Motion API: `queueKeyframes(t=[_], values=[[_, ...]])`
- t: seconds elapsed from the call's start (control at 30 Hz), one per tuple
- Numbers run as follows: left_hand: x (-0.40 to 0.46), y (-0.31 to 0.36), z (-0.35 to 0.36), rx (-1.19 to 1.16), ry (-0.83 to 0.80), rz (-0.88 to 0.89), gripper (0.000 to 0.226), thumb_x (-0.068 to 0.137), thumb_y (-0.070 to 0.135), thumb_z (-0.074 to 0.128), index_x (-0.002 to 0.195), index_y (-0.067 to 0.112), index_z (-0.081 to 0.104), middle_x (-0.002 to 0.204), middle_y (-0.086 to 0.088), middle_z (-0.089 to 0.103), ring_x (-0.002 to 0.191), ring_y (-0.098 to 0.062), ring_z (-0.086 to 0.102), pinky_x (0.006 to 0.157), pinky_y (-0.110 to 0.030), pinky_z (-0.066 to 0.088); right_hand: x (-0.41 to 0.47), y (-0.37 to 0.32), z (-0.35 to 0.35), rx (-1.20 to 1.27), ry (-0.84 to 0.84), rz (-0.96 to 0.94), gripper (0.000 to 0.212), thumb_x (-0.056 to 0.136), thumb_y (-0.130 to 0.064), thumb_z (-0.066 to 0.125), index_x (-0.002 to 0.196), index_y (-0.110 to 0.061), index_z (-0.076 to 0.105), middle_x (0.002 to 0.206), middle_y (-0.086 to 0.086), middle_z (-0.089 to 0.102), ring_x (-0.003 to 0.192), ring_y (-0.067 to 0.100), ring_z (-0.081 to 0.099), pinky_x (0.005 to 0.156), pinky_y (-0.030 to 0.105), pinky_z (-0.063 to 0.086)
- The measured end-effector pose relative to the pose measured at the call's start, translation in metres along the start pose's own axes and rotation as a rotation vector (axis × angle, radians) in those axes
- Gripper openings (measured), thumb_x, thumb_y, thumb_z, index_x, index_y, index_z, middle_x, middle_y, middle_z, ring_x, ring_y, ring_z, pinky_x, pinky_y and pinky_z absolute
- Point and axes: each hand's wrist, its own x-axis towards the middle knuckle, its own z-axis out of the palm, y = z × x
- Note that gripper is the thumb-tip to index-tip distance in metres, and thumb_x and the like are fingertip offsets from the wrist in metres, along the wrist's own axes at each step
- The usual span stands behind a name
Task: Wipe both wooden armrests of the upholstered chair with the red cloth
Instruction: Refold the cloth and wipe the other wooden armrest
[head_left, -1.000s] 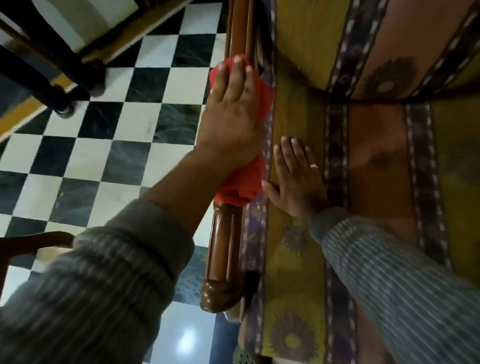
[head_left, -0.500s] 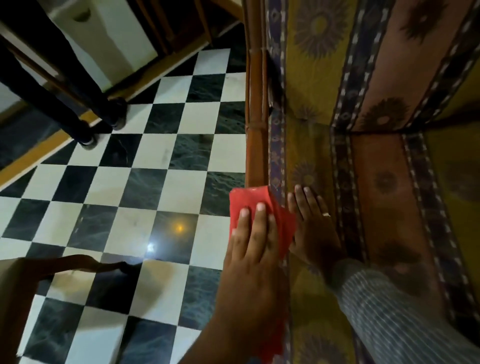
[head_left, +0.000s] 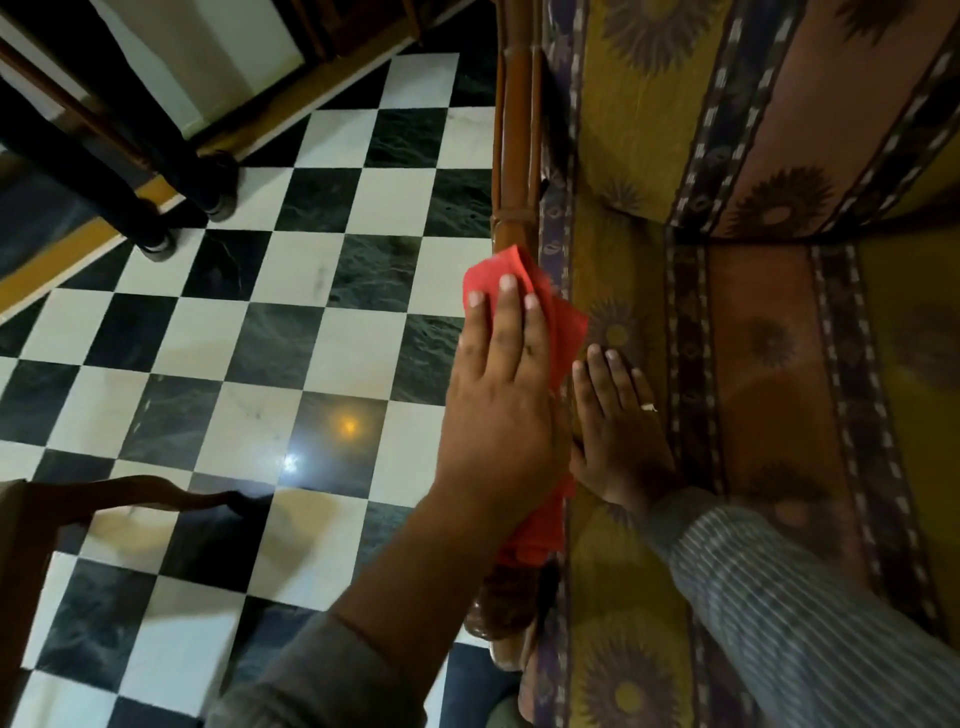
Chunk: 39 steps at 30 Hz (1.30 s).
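Observation:
My left hand (head_left: 498, 395) lies flat on the red cloth (head_left: 563, 332), pressing it onto the chair's left wooden armrest (head_left: 514, 156). The cloth drapes over the rail, and its tail hangs just behind the armrest's rounded front end (head_left: 504, 608). My right hand (head_left: 618, 426) rests palm down, fingers spread, on the patterned seat cushion (head_left: 769, 364) right beside the armrest, holding nothing. The chair's other armrest is out of view.
A black-and-white checkered floor (head_left: 311, 338) spreads to the left of the chair. Dark furniture legs (head_left: 156, 208) stand at the upper left. A curved wooden piece (head_left: 130, 493) juts in at the lower left. The chair's backrest (head_left: 779, 104) rises at the top right.
My left hand slid the cloth down the armrest toward its front end, then back up a little. My right hand stayed flat on the seat.

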Motion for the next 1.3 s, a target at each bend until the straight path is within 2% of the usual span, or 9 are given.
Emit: queueKeyframes(t=[0.2,0.3,0.37,0.4,0.47,0.53,0.67,1.13,1.3], values=[[-0.057,0.006,0.005,-0.044,-0.059,0.007,0.067,0.102,0.046,0.023,0.155,0.024,-0.011,0.164,0.002,-0.022,0.151,-0.020,-0.026,0.117,-0.038,-0.015,0.001,-0.015,-0.032,0.405,-0.132,0.177,0.067,0.098,-0.048,0.018,0.151,-0.009,0.032,0.163,0.019,0.021,0.152,0.035,0.019,0.123,0.052,0.017],[-0.062,0.003,-0.009,-0.396,-0.010,-0.185,0.069,0.101,0.054,0.028,0.155,0.034,-0.010,0.165,0.011,-0.019,0.152,-0.007,-0.018,0.119,-0.026,-0.010,-0.018,-0.036,-0.078,0.942,0.026,0.419,0.050,0.102,-0.052,0.032,0.137,-0.024,0.055,0.129,0.000,0.066,0.119,0.007,0.056,0.111,0.044,0.039],[-0.062,-0.005,-0.020,-0.628,0.046,-0.551,0.060,0.102,0.052,0.036,0.155,0.026,0.028,0.166,-0.001,0.023,0.152,-0.016,0.018,0.124,-0.035,0.016,-0.045,-0.051,-0.093,1.097,0.072,0.424,0.053,0.083,-0.086,0.028,0.121,-0.054,0.048,0.088,-0.045,0.063,0.083,-0.026,0.054,0.085,0.029,0.048],[-0.060,-0.006,-0.027,-0.731,0.030,-0.726,0.046,0.102,0.049,0.041,0.136,0.021,0.054,0.146,-0.007,0.054,0.138,-0.024,0.045,0.116,-0.042,0.035,-0.056,-0.062,-0.104,1.124,-0.004,0.427,0.040,0.074,-0.094,0.028,0.105,-0.074,0.043,0.069,-0.047,0.058,0.070,-0.027,0.054,0.072,0.023,0.044],[-0.059,-0.009,-0.031,-0.847,-0.041,-0.884,0.035,0.101,0.042,0.048,0.092,0.016,0.069,0.092,-0.006,0.070,0.092,-0.025,0.063,0.084,-0.039,0.049,-0.069,-0.080,-0.109,1.120,-0.056,0.457,0.044,0.070,-0.092,0.042,0.074,-0.055,0.066,0.057,-0.025,0.061,0.060,-0.005,0.063,0.060,0.026,0.041],[-0.057,-0.007,-0.035,-0.794,-0.024,-0.848,0.032,0.100,0.037,0.053,0.081,0.015,0.066,0.076,-0.005,0.065,0.076,-0.021,0.059,0.071,-0.035,0.046,-0.066,-0.088,-0.112,1.141,0.057,0.487,0.043,0.077,-0.069,0.065,0.075,-0.026,0.064,0.068,-0.011,0.066,0.069,0.015,0.067,0.061,0.029,0.045],[-0.061,0.003,-0.049,-0.792,0.116,-0.756,0.028,0.099,0.031,0.056,0.080,0.012,0.062,0.069,0.000,0.056,0.065,-0.014,0.049,0.061,-0.031,0.040,-0.070,-0.101,-0.127,1.168,0.119,0.501,0.033,0.089,-0.041,0.067,0.105,-0.013,0.060,0.098,0.003,0.068,0.088,0.020,0.064,0.073,0.029,0.042],[-0.090,0.145,-0.044,-0.839,-0.119,-0.242,0.017,0.101,0.036,0.051,0.092,0.025,0.061,0.082,0.011,0.059,0.071,0.007,0.054,0.069,-0.017,0.044,-0.218,-0.011,-0.200,1.181,0.520,0.747,0.043,0.094,-0.035,0.061,0.132,-0.017,0.052,0.124,0.005,0.063,0.113,0.021,0.061,0.099,0.042,0.049],[-0.105,0.216,-0.007,-0.804,-0.221,-0.128,0.024,0.101,0.040,0.049,0.094,0.019,0.060,0.074,0.006,0.055,0.065,-0.009,0.050,0.062,-0.030,0.039,-0.285,0.040,-0.199,1.147,0.635,0.859,0.042,0.095,-0.045,0.056,0.132,-0.027,0.048,0.111,-0.011,0.059,0.098,0.005,0.058,0.074,0.021,0.045]])
